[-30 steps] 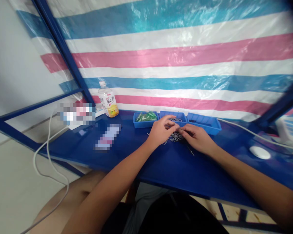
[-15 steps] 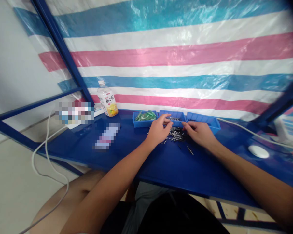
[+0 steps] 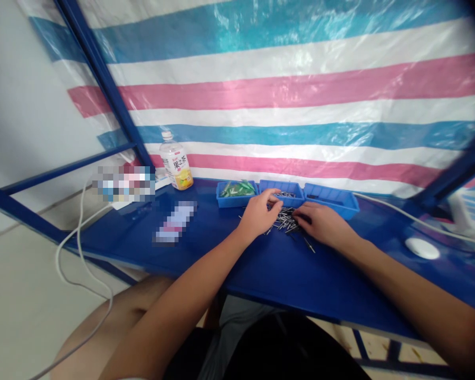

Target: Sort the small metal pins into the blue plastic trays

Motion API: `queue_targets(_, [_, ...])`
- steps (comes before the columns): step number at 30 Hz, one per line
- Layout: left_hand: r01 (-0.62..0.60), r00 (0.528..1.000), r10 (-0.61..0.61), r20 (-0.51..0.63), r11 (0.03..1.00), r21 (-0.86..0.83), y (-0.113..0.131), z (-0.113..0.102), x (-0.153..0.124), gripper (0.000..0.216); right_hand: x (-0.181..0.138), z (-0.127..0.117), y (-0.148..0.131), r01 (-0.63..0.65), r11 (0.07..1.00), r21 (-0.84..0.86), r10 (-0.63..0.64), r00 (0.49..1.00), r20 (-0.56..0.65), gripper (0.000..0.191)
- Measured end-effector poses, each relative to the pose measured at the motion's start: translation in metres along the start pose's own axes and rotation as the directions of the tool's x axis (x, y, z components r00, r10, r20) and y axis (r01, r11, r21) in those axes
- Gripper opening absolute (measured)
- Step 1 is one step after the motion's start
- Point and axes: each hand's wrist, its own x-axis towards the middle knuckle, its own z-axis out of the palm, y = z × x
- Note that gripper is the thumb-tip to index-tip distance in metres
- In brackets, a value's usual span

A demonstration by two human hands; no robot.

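A loose pile of small metal pins (image 3: 285, 220) lies on the blue table (image 3: 269, 269) in front of three blue trays. My left hand (image 3: 258, 215) rests at the pile's left edge, its fingers curled and fingertips down among the pins near the middle tray (image 3: 291, 187). At the right side of the pile, my right hand (image 3: 321, 224) has its fingers drawn together on the pins. What either hand pinches is too small to make out. A single pin (image 3: 309, 245) lies apart, just below my right hand.
The left tray (image 3: 226, 201) holds green parts; the right tray (image 3: 334, 198) looks dark inside. A drink bottle (image 3: 176, 166) stands at the back left. A white round object (image 3: 421, 247) and a white cable (image 3: 383, 206) lie to the right. A striped tarp hangs behind.
Both hands stayed on the pin pile. They parted slightly half a second ago, and the right hand has since slid back left and down over the pins.
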Motion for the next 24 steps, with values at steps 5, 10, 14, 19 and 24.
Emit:
queue_targets(5, [-0.001, 1.0, 0.001, 0.01, 1.0, -0.005, 0.0008, 0.0008, -0.0006, 0.032, -0.0002, -0.0008, 0.0016, -0.027, 1.0, 0.015, 0.027, 1.0, 0.001, 0.025])
queue_targets(10, [0.006, 1.0, -0.006, 0.02, 1.0, 0.0, 0.0009, 0.0002, -0.0008, 0.032, -0.001, -0.0012, 0.0023, -0.02, 0.999, 0.046, 0.021, 1.0, -0.008, 0.023])
queue_targets(14, [0.012, 1.0, -0.012, 0.026, 1.0, 0.004, 0.0009, -0.0004, -0.0009, 0.033, -0.001, -0.003, 0.0015, -0.021, 0.999, 0.046, 0.021, 1.0, -0.002, 0.021])
queue_targets(19, [0.029, 0.999, -0.029, 0.032, 0.999, 0.017, 0.0016, -0.0006, -0.0018, 0.034, -0.0007, -0.0041, -0.0001, -0.028, 0.998, 0.054, 0.028, 1.0, -0.003, 0.017])
queue_targets(24, [0.025, 0.999, -0.026, 0.041, 0.999, 0.028, 0.0015, -0.0005, -0.0019, 0.035, -0.0008, -0.0022, 0.0014, -0.028, 0.999, 0.046, 0.029, 1.0, -0.012, 0.016])
